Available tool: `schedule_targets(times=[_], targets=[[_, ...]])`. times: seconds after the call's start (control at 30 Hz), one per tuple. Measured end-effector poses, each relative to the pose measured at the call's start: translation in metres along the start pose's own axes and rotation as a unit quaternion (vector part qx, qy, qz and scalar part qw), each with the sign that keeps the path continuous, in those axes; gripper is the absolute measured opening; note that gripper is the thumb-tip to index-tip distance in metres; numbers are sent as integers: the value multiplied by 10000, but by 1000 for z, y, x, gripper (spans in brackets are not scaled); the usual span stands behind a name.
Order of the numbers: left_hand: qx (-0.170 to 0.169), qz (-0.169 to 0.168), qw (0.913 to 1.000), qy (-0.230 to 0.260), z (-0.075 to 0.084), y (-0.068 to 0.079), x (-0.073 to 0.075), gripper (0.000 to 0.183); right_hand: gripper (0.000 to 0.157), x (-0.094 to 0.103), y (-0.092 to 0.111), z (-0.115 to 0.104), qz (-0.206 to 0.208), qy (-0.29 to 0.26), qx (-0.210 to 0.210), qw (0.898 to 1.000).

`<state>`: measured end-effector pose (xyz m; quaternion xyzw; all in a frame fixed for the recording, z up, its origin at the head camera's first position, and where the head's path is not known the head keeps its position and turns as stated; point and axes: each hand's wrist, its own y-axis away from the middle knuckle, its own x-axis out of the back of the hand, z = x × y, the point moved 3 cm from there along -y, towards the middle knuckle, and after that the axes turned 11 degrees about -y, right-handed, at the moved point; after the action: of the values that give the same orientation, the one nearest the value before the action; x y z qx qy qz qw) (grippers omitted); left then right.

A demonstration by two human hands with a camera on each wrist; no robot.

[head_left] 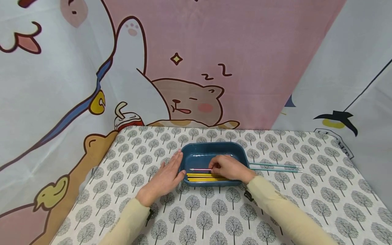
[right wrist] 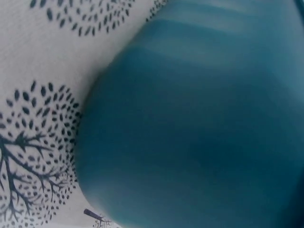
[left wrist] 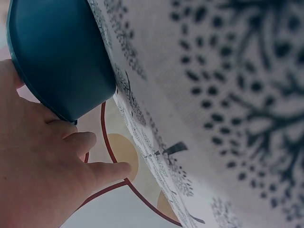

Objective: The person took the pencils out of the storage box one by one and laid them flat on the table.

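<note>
A dark blue basin (head_left: pixel 214 145) with rounded corners sits on the table. My left hand (head_left: pixel 163 177) touches its left rim with fingers mostly straight; the left wrist view shows the same hand (left wrist: pixel 42 156) against the basin's outer wall (left wrist: pixel 61 57). Inside the basin my right hand (head_left: pixel 228 167) pinches a thin pink stick (head_left: pixel 202 169) with a pale pointed end, aimed left. Several yellow sticks (head_left: pixel 200 177) lie side by side along the near wall, their right ends hidden by the right hand. The basin's side (right wrist: pixel 190 123) fills most of the right wrist view, without the hand.
Two thin teal sticks (head_left: pixel 275 167) lie on the table just right of the basin. A white cloth with grey trees (head_left: pixel 203 219) covers the table. Behind it hangs a curtain (head_left: pixel 260 61) with cartoon animals, and cloth also hangs at both sides.
</note>
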<state>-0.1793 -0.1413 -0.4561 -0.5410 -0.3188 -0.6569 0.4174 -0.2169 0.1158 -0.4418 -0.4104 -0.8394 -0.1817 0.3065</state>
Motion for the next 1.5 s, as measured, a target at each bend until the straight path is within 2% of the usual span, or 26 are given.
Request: schedule_targets(times=[0.6,0.93,1.17,1.5], targets=[[77,-71,9999,17,2,-1,2,72,12,36,31,-18,780,-184,505,9955],[26,-9,10000,-12,1,-3,2,72,15,57,46,-23,1089,-241,487,9926],[1,-17,10000,32,0,-2,1,72,13,71,60,-26,1331,-49,482,9899],[26,-84,10000,37,0,0,1,72,14,82,82,-20,1516,66,513,9871]])
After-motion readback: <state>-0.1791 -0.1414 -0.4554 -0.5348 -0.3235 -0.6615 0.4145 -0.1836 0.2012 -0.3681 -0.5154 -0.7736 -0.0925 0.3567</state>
